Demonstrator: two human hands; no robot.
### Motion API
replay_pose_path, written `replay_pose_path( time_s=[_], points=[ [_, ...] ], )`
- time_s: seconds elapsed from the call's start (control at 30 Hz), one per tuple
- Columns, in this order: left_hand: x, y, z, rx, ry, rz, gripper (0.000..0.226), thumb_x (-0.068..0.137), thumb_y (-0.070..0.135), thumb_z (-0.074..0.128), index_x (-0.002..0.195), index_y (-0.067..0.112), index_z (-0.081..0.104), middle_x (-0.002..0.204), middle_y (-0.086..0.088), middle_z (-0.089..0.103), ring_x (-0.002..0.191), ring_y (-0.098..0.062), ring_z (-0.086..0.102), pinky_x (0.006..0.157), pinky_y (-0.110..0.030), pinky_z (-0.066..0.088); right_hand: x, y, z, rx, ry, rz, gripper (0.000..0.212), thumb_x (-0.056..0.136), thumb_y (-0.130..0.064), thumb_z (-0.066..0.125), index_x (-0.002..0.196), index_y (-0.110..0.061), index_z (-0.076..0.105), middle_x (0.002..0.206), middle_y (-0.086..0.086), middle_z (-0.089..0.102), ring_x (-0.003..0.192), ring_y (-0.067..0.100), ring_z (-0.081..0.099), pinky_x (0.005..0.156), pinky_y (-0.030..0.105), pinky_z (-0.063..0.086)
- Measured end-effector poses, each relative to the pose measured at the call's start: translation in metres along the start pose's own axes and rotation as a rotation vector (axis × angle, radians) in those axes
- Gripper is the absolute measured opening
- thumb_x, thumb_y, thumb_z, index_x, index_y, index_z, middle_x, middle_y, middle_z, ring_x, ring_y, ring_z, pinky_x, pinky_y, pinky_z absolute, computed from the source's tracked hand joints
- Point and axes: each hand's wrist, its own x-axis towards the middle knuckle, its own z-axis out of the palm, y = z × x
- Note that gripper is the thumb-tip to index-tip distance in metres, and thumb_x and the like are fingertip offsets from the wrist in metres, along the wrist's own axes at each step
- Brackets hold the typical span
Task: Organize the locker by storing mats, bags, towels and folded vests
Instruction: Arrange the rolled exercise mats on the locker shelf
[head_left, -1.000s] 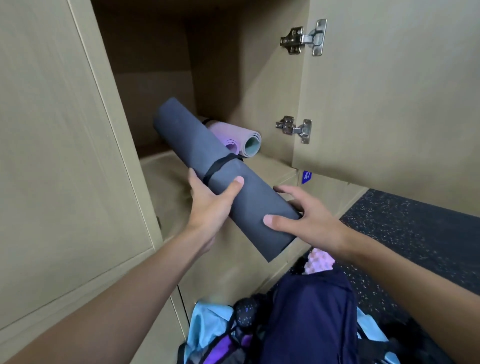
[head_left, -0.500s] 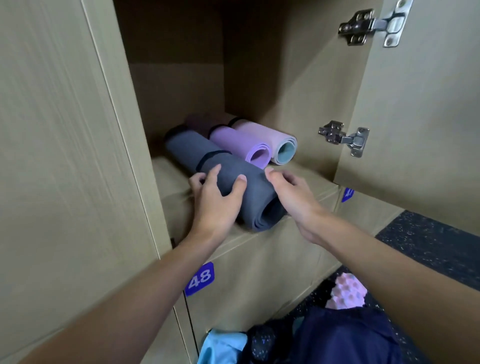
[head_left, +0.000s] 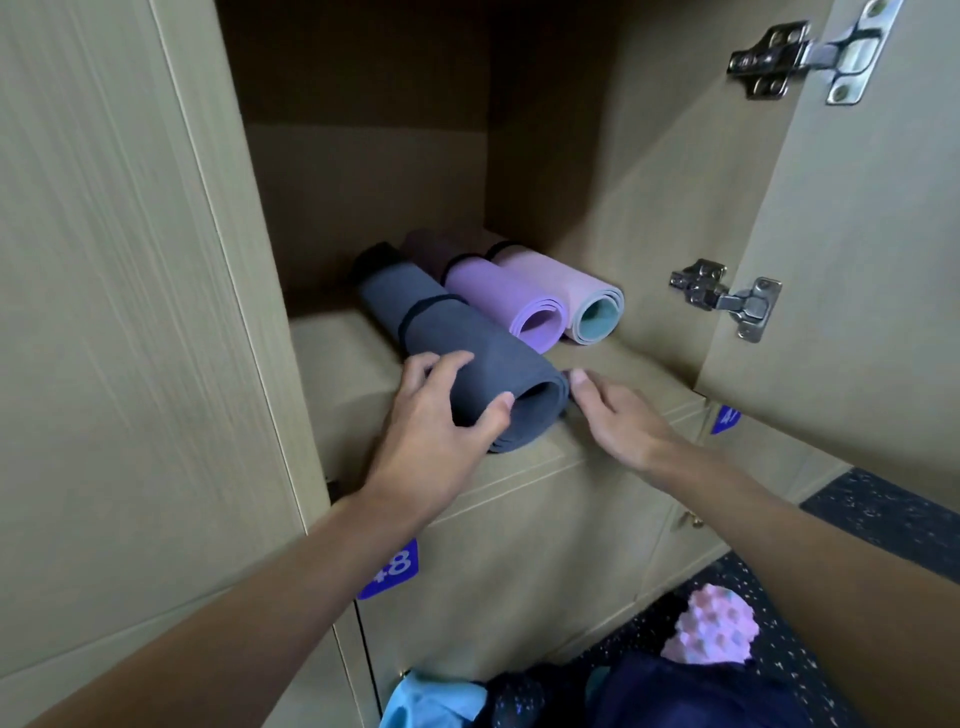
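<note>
The grey mat (head_left: 457, 358) is laid on the locker shelf (head_left: 337, 374), with its rolled end turned toward the camera. A black strap (head_left: 423, 314) is wrapped round it. Its near end is gripped by the left hand (head_left: 436, 421) — fingers curled over the top, thumb pressed on the rim. The right hand (head_left: 623, 421) is held flat with straight fingers, and its tips are set against the mat at the mat's 3 o'clock. At the mat's 1 o'clock a purple mat (head_left: 498, 299) is seen, and a pink mat (head_left: 563, 283) with a green inside is tucked just beside it. A blue tag (head_left: 397, 569) is stuck below the shelf at 6 o'clock — an "8" can be read, but the mark before it is partly hidden by the arm. A second blue tag (head_left: 724, 420) at 3 o'clock cannot be read. A pink bumpy ball (head_left: 711, 629) and a dark blue bag (head_left: 696, 696) are seen at 5 o'clock.
</note>
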Motion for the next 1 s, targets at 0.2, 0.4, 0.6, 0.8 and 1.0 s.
replay_pose_path(
  time_s=[0.2,0.4,0.6,0.8,1.0],
  points=[
    [0.024,-0.013,0.012,0.024,-0.006,0.024,0.046,0.097,0.019,0.054,0.143,0.027,0.051,0.15,-0.01,0.041,0.14,-0.022,0.04,0.114,-0.037,0.035,0.014,0.014,0.003,-0.427,-0.127,-0.086,0.067,0.091,-0.07,0.032,0.15,-0.037,0.025,0.16,-0.011,0.024,0.149,0.009,0.016,0.12,0.033,0.012],
    [0.046,-0.015,0.027,0.09,-0.032,0.01,0.047,0.098,0.033,0.055,0.144,0.03,0.045,0.155,-0.009,0.034,0.145,-0.022,0.032,0.113,-0.028,0.029,0.026,0.018,-0.002,-0.453,-0.201,-0.061,0.078,0.085,-0.079,0.029,0.152,-0.04,0.019,0.162,-0.011,0.016,0.149,0.007,0.009,0.12,0.034,0.006],
    [0.065,-0.019,0.038,0.098,-0.01,0.018,0.045,0.098,0.034,0.058,0.141,0.027,0.046,0.151,-0.009,0.038,0.14,-0.024,0.038,0.11,-0.031,0.034,0.03,0.019,-0.001,-0.452,-0.184,-0.062,0.081,0.083,-0.081,0.029,0.152,-0.041,0.018,0.162,-0.012,0.016,0.149,0.007,0.01,0.119,0.033,0.006],
    [0.07,-0.023,0.04,0.094,0.06,-0.009,0.046,0.097,0.026,0.061,0.141,0.025,0.049,0.141,-0.007,0.041,0.128,-0.026,0.046,0.107,-0.03,0.035,0.03,0.019,-0.001,-0.45,-0.181,-0.057,0.08,0.083,-0.081,0.03,0.152,-0.043,0.019,0.162,-0.014,0.017,0.149,0.006,0.01,0.118,0.034,0.006],
    [0.089,-0.031,0.04,0.062,0.159,-0.054,0.047,0.1,0.013,0.056,0.145,0.02,0.045,0.144,-0.008,0.044,0.131,-0.022,0.045,0.093,-0.009,0.025,0.028,0.018,-0.001,-0.449,-0.173,-0.059,0.077,0.084,-0.079,0.032,0.151,-0.043,0.02,0.16,-0.016,0.018,0.148,0.006,0.011,0.118,0.033,0.007]
  ],
)
